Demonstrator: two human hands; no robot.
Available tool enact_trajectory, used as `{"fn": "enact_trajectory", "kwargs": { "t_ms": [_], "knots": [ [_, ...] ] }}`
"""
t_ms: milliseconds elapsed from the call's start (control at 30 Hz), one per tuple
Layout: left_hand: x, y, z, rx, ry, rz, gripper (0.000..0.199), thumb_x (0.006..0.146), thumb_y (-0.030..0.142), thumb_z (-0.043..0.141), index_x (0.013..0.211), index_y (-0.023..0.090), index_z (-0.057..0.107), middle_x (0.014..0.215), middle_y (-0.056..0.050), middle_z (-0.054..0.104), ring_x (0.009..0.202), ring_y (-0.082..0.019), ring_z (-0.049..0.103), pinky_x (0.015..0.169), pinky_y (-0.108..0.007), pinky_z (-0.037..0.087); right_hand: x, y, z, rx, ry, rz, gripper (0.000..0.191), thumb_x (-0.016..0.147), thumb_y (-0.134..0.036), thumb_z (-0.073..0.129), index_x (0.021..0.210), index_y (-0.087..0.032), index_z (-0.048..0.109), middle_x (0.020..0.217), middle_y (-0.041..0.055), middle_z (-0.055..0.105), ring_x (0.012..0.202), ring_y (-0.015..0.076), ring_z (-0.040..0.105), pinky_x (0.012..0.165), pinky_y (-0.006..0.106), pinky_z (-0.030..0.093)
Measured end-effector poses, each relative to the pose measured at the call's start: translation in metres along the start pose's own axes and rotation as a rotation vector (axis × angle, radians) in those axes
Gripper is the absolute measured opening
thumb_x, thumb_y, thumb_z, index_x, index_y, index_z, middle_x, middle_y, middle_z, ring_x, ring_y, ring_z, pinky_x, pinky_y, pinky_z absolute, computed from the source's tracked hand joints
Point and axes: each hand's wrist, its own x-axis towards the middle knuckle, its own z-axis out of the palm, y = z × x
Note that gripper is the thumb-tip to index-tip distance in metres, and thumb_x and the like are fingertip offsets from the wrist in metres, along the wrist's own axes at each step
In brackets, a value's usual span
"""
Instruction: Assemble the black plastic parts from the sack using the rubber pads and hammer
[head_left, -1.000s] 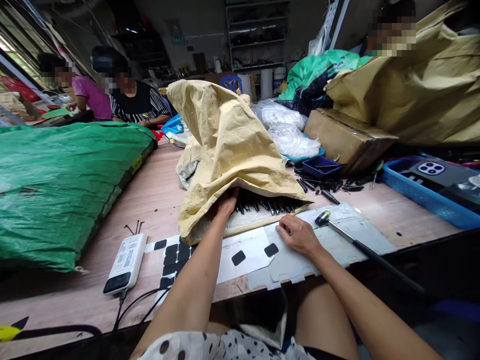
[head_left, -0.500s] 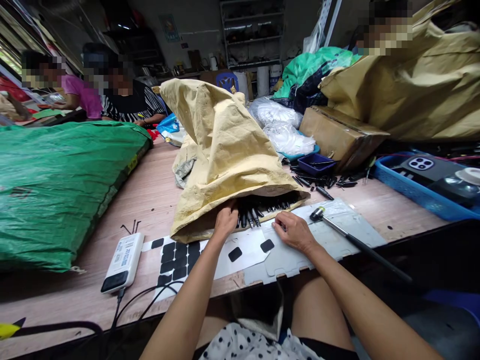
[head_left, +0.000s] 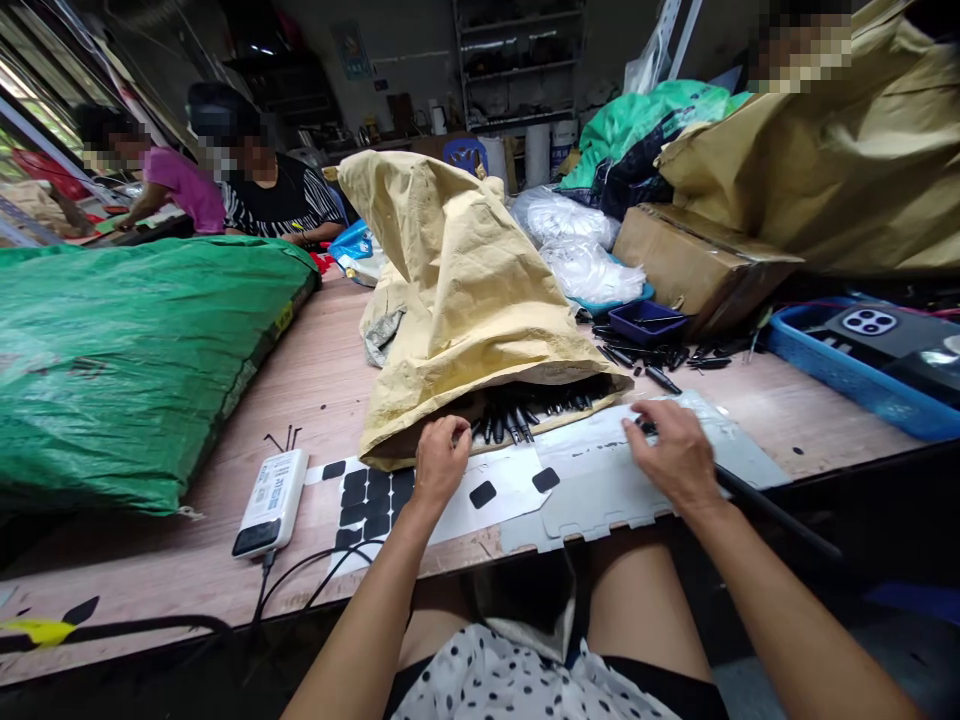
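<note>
My left hand (head_left: 441, 460) is at the mouth of a tan cloth-like sack (head_left: 465, 290), fingers curled; what they hold, if anything, is hidden. Several black pen-like pieces (head_left: 516, 420) lie in the opening just right of it. My right hand (head_left: 675, 455) is curled over the head end of a small hammer (head_left: 780, 510) lying on a grey board (head_left: 592, 500). Part of the dark hammer head shows between thumb and fingers, and the black handle runs out to the right past the table edge. White sheets with black rounded-square pads (head_left: 483, 494) lie between my arms.
A white power bank (head_left: 270, 505) with cables is at left, beside a big green sack (head_left: 142, 370). Right of the tan sack are loose black parts (head_left: 664, 380), a small navy tray (head_left: 646, 322), a cardboard box (head_left: 697, 260) and a blue basket (head_left: 840, 370). Other people sit across the table.
My left hand has drawn back out of the sack mouth. My right hand has moved right, from beside the sack opening to over the hammer. The view has shifted slightly.
</note>
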Motion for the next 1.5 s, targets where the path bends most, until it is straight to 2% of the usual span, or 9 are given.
{"fn": "enact_trajectory", "kwargs": {
  "t_ms": [100,200,267,467,567,633,767,1033,1500],
  "knots": [
    [-0.020,-0.001,0.003,-0.013,0.051,0.103,0.012,0.089,0.022,0.061,0.099,0.022,0.067,0.093,-0.004,0.069,0.094,-0.021,0.061,0.089,-0.031,0.048,-0.014,0.039,-0.016,-0.179,-0.033,0.169,0.033,0.086,-0.044,0.059,0.107,-0.020,0.068,0.098,0.0112,0.064,0.094,0.0285,0.057,0.084,0.040,0.043],
    [-0.025,-0.002,0.011,-0.022,0.160,0.012,0.019,0.088,0.023,0.064,0.106,0.020,0.064,0.098,-0.006,0.065,0.093,-0.020,0.062,0.088,-0.031,0.050,-0.030,0.060,-0.017,-0.269,-0.176,0.211,0.035,0.087,-0.049,0.057,0.105,-0.022,0.069,0.096,0.0110,0.062,0.091,0.0290,0.055,0.077,0.040,0.043],
    [-0.017,-0.003,0.014,0.017,0.164,-0.063,0.023,0.088,0.025,0.064,0.111,0.019,0.064,0.103,-0.008,0.064,0.096,-0.021,0.063,0.089,-0.031,0.050,-0.036,0.063,-0.013,-0.303,-0.208,0.197,0.032,0.090,-0.047,0.054,0.103,-0.022,0.069,0.096,0.0112,0.062,0.089,0.0287,0.054,0.075,0.039,0.041],
    [0.016,-0.006,0.004,0.177,-0.112,-0.315,0.033,0.090,0.037,0.064,0.117,0.019,0.069,0.106,-0.014,0.070,0.104,-0.031,0.064,0.087,-0.037,0.049,-0.030,0.058,-0.011,-0.310,-0.202,0.204,0.026,0.092,-0.037,0.048,0.093,-0.019,0.066,0.091,0.0129,0.064,0.085,0.0270,0.054,0.071,0.039,0.040],
    [0.003,0.001,0.001,0.155,-0.029,-0.176,0.025,0.093,0.035,0.061,0.112,0.021,0.070,0.106,-0.011,0.070,0.103,-0.029,0.062,0.089,-0.037,0.046,-0.031,0.054,-0.025,-0.213,-0.145,0.265,0.026,0.092,-0.038,0.047,0.095,-0.020,0.065,0.094,0.0124,0.064,0.084,0.0256,0.056,0.070,0.037,0.042],
    [-0.017,0.011,0.004,0.091,-0.008,0.011,0.021,0.093,0.034,0.063,0.109,0.023,0.070,0.107,-0.007,0.070,0.104,-0.027,0.059,0.092,-0.037,0.043,-0.035,0.045,-0.035,-0.086,-0.082,0.312,0.026,0.092,-0.039,0.047,0.096,-0.021,0.064,0.095,0.0115,0.065,0.085,0.0250,0.059,0.072,0.037,0.045],
    [-0.052,0.032,0.025,-0.099,-0.191,0.197,0.016,0.088,0.031,0.070,0.103,0.026,0.072,0.101,-0.003,0.071,0.102,-0.024,0.056,0.091,-0.036,0.041,-0.042,0.001,-0.047,0.249,-0.105,0.311,0.026,0.093,-0.041,0.049,0.097,-0.022,0.065,0.093,0.0088,0.070,0.086,0.0238,0.064,0.081,0.036,0.050],
    [-0.056,0.036,0.046,-0.127,-0.184,0.143,0.019,0.082,0.032,0.077,0.099,0.026,0.070,0.100,-0.001,0.069,0.102,-0.023,0.054,0.090,-0.037,0.038,-0.055,-0.086,-0.030,0.507,-0.224,0.123,0.025,0.098,-0.035,0.049,0.113,-0.023,0.066,0.107,0.0098,0.072,0.095,0.0235,0.067,0.085,0.037,0.054],
    [-0.055,0.038,0.044,-0.153,-0.186,0.052,0.019,0.078,0.030,0.080,0.093,0.026,0.069,0.097,0.001,0.068,0.100,-0.023,0.054,0.088,-0.036,0.037,-0.061,-0.124,-0.016,0.290,-0.275,-0.082,0.032,0.102,-0.025,0.041,0.127,-0.025,0.062,0.101,0.0089,0.067,0.090,0.0232,0.066,0.079,0.034,0.051]
  ]
}}
